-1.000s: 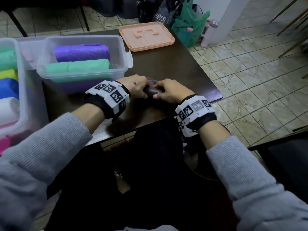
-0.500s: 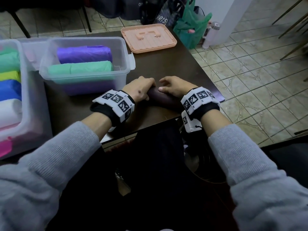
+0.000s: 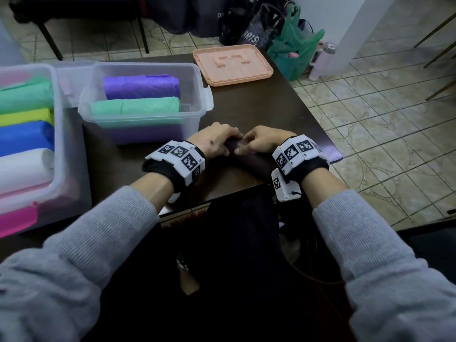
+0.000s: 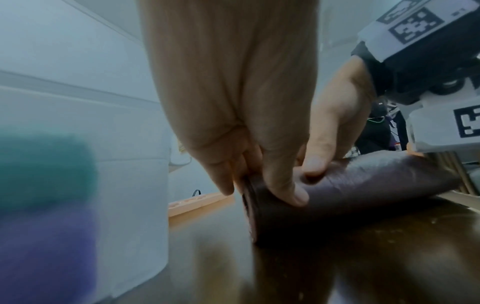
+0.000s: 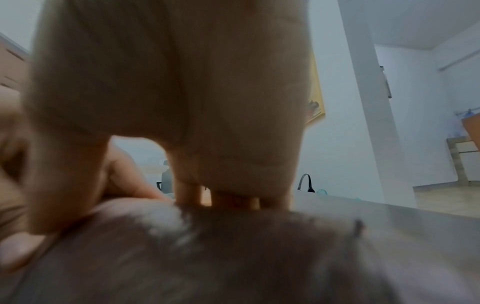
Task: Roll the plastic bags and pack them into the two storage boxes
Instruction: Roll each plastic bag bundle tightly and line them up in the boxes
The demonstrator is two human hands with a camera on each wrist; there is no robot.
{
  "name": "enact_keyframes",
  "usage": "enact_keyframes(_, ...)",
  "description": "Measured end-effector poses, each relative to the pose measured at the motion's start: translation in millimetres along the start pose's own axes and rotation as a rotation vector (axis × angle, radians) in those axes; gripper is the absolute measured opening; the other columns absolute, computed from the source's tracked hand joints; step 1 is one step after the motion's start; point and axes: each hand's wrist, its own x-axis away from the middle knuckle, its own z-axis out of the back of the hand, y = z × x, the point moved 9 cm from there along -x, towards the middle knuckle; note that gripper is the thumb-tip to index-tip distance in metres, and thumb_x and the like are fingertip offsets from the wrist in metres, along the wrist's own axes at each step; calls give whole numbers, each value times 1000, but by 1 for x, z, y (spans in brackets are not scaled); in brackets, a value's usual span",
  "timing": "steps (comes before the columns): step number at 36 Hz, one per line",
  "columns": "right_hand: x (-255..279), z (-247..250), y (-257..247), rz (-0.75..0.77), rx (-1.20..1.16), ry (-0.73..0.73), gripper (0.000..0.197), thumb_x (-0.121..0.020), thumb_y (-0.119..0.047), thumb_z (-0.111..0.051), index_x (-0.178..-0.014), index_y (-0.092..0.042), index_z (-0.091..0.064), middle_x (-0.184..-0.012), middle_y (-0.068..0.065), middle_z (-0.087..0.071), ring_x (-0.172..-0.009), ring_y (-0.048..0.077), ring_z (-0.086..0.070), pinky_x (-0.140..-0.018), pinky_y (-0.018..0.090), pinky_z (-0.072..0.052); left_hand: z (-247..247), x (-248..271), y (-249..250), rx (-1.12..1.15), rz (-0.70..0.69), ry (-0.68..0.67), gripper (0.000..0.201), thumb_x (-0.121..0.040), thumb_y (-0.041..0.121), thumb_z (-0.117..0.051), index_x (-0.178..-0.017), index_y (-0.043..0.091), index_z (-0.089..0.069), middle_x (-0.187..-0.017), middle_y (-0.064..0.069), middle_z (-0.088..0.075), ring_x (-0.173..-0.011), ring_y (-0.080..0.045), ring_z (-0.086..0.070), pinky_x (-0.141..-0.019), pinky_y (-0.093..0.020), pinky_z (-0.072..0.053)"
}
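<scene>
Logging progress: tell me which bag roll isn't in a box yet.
The dark brown roll, lying on the table under both hands; every coloured roll already sits inside a box.

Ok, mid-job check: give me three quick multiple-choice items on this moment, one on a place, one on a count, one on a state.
1. Where is the dark roll?
A. in the small clear box
B. on the table near its front edge
C. on the peach lid

2. How many rolls show through the open top of the small clear box?
A. two
B. four
C. none

3. What are the hands doing?
A. both hang idle
B. only the left touches the roll
C. both grip the roll

Answers:
1 B, it lies on the table.
2 A, one purple, one green.
3 C, left hand and right hand curl round it.
</scene>
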Motion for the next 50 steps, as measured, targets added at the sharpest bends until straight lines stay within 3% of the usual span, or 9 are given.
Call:
enact_keyframes(7, 12, -3, -10, 74, -72, 134, 39, -81, -34, -71, -114, -17, -63, -103, 2, -65, -93, 16, -59, -78, 26, -42, 0, 23, -14, 233, 47, 149, 58, -82, 15, -70, -137, 14, -49, -146, -11, -41, -137, -20, -36, -111, -25, -23)
enact_keyframes(12, 19, -3, -24, 110, 18, 182, 41, -82, -33, -70, -118, -16, -61, -98, 1, -59, -88, 16, -54, -75, 25, -36, 2, 73, -79, 751, 486, 523, 49, -87, 47, -60, -115, 7, -58, -113, -5, -62, -99, -21, -61, -83, -27, -47)
enact_keyframes(16, 28, 3, -46, 170, 51, 170, 42, -83, -33, -69, -120, -16, -60, -101, 1, -60, -90, 16, -56, -77, 26, -37, -17, 104, -109, 1488, 725, 615, 73, -91, 57, -45, -144, 10, -27, -140, -13, -39, -110, -39, -56, -66, -39, -53)
enact_keyframes(20, 40, 15, -79, 244, 96, 143, 41, -82, -34, -69, -120, -18, -61, -103, 0, -62, -93, 16, -57, -81, 29, -42, 2, 125, -134, 1778, 718, 857, 84, -86, 64, -46, -149, 21, -10, -152, -16, -22, -123, -50, -43, -58, -46, -55)
enact_keyframes(22, 47, 21, -97, 286, 120, 125, 40, -83, -34, -69, -119, -19, -61, -102, -1, -63, -92, 16, -58, -82, 31, -43, 14, 130, -141, 1822, 711, 941, 80, -89, 59, -46, -148, 18, -10, -149, -16, -28, -121, -49, -45, -56, -47, -55)
enact_keyframes(26, 56, 34, -135, 384, 143, 156, 37, -83, -34, -68, -116, -18, -62, -100, 1, -65, -88, 15, -59, -76, 29, -42, 25, 130, -141, 1903, 681, 991, 52, -101, 35, -39, -145, 15, -19, -147, -18, -29, -123, -51, -43, -80, -53, -50)
enact_keyframes(33, 55, 56, -197, 563, 109, 463, 41, -80, -33, -71, -114, -13, -63, -100, 3, -64, -89, 15, -56, -73, 23, -35, 33, 130, -150, 1880, 651, 1230, 43, -102, 12, -33, -145, 7, -26, -146, -15, -32, -120, -38, -48, -54, -39, -56)
enact_keyframes(38, 38, 58, -223, 572, 74, 592, 45, -79, -32, -70, -117, -11, -58, -103, 1, -59, -92, 12, -50, -70, 18, -29, 22, 130, -147, 1916, 571, 1270, 46, -103, 14, -31, -147, 13, -20, -147, -13, -30, -124, -38, -45, -61, -45, -58)
enact_keyframes(50, 8, 33, -258, 593, 262, 543, 52, -76, -27, -74, -121, -11, -54, -120, 9, -59, -112, 26, -53, -93, 33, -41, 6, 136, -135, 1966, 445, 1153, 39, -104, 15, -27, -143, 16, -24, -144, -16, -35, -121, -47, -46, -82, -45, -52)
